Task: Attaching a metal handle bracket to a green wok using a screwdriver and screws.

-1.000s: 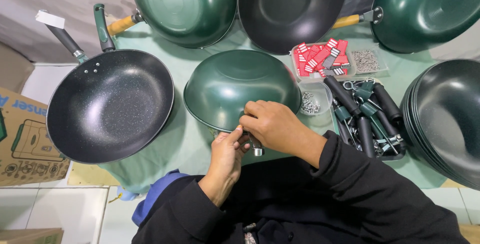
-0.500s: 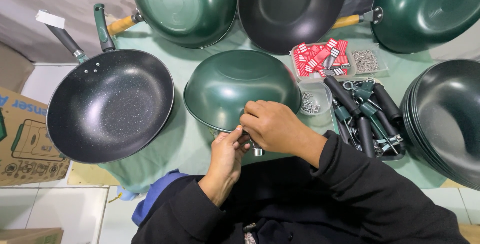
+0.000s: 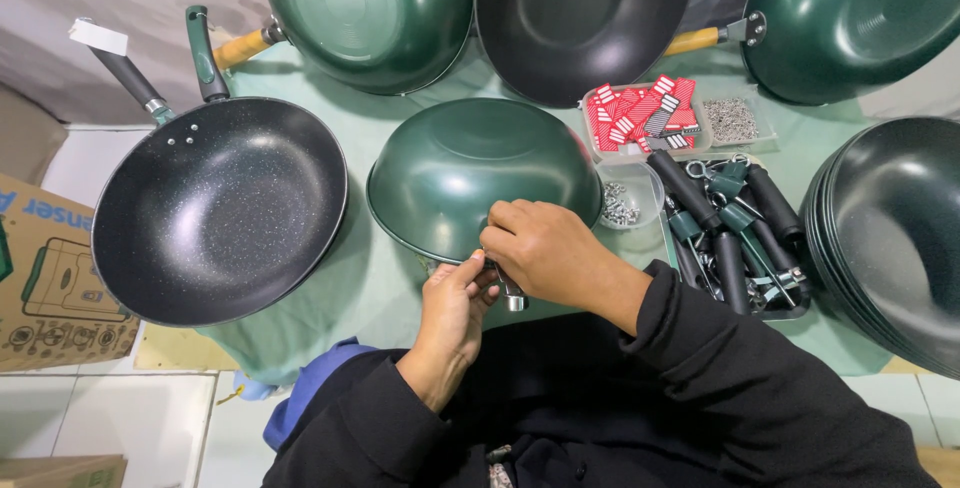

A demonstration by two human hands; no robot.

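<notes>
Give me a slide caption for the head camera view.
Both hands, left hand and right hand, work at the upturned green pan's rim.

Bright, sharp overhead light (edges bowed)

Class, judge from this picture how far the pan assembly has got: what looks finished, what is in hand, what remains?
Done: the speckled black pan at left already carries a handle. In hand: the left hand and right hand work a small metal fitting at the rim of the upturned green pan. Left: the stack of dark handleless pans and loose handles in the tray.
</notes>
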